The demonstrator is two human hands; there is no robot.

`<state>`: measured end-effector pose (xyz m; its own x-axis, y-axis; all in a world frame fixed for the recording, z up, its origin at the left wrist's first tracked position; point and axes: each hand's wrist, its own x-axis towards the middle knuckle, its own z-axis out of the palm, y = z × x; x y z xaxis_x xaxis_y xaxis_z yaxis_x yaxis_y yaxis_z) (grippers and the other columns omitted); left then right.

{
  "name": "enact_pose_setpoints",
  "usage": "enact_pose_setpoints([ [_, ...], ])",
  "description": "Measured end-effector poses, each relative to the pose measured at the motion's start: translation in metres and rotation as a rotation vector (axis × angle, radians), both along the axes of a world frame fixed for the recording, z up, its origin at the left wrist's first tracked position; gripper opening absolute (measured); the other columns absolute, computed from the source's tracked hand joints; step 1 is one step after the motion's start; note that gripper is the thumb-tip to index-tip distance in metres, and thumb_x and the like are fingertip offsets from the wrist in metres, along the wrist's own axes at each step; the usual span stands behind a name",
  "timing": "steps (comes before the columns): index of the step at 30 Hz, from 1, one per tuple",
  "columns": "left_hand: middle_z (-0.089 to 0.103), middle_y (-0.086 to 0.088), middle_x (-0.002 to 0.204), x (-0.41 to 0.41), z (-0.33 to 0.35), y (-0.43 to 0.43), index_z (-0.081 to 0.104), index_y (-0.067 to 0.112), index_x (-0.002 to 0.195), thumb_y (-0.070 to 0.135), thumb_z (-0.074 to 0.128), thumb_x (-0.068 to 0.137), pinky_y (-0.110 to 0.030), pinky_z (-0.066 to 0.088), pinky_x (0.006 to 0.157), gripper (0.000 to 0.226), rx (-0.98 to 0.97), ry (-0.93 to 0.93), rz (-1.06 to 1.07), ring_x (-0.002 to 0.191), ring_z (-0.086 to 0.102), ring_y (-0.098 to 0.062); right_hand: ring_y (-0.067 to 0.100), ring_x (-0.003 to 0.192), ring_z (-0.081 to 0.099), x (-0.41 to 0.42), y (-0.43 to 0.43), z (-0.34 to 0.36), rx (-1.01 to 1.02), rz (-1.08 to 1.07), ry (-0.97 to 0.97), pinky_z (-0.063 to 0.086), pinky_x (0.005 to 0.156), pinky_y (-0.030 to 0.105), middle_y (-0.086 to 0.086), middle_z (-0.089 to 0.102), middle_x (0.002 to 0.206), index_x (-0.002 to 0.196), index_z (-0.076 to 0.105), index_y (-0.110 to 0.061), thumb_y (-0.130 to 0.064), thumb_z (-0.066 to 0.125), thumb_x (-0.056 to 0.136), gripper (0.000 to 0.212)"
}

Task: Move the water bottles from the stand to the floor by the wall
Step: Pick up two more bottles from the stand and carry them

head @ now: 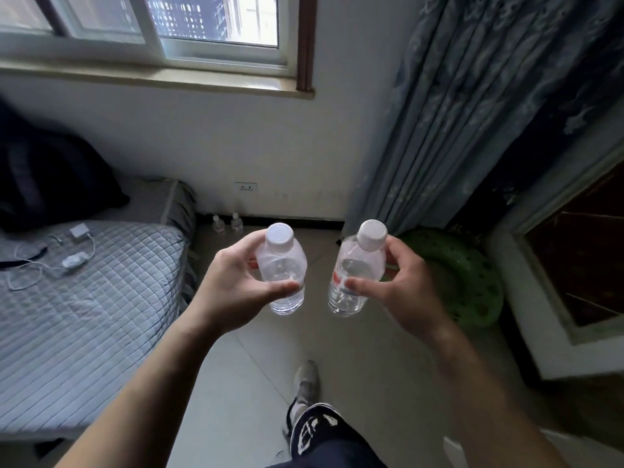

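I hold two clear water bottles with white caps upright at chest height over the tiled floor. My left hand (233, 288) grips the left bottle (283, 265) around its middle. My right hand (401, 285) grips the right bottle (358, 265), which has a red label. Two more small water bottles (228, 224) stand on the floor against the white wall (236, 143), below a wall socket. The stand is not in view.
A bed with a grey quilt (77, 298) and chargers with cables fills the left side. A green inflatable ring (462, 282) lies on the floor at the right, under a blue curtain (456, 113). My shoe (305, 383) is on the tiles (354, 359).
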<state>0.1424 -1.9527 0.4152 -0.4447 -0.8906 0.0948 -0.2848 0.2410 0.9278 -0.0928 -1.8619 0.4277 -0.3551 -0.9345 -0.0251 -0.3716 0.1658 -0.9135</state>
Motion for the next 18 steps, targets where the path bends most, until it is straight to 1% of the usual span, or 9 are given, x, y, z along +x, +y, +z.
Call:
enact_pose_setpoints([
  [6,0.073,0.005,0.101,0.005,-0.010,-0.067,0.063,0.028,0.113,0.032,0.090,0.057,-0.047,0.055,0.089,0.062,0.045,-0.001,0.040,0.094,0.070,-0.015,0.008,0.093,0.067,0.004,-0.082,-0.014,-0.001,0.071,-0.051,0.056,0.088,0.040,-0.011,0.072,0.100,0.113,0.063,-0.028,-0.019,0.091,0.059,0.062],
  [13,0.073,0.009,0.103,-0.002,-0.009,-0.162,0.062,0.032,0.115,0.031,0.088,0.057,-0.045,0.054,0.091,0.064,0.067,-0.057,0.078,0.097,0.070,-0.011,0.011,0.097,0.068,-0.007,-0.188,-0.025,0.022,0.128,-0.100,0.055,0.089,0.044,-0.008,0.072,0.104,0.115,0.062,-0.032,-0.025,0.090,0.058,0.064],
  [18,0.072,0.012,0.105,-0.007,-0.009,-0.222,0.060,0.036,0.117,0.026,0.089,0.058,-0.046,0.053,0.093,0.067,0.065,-0.066,0.114,0.099,0.069,-0.010,0.011,0.096,0.068,-0.010,-0.253,-0.029,0.046,0.164,-0.087,0.056,0.087,0.045,-0.009,0.072,0.103,0.114,0.061,-0.034,-0.031,0.089,0.055,0.065],
])
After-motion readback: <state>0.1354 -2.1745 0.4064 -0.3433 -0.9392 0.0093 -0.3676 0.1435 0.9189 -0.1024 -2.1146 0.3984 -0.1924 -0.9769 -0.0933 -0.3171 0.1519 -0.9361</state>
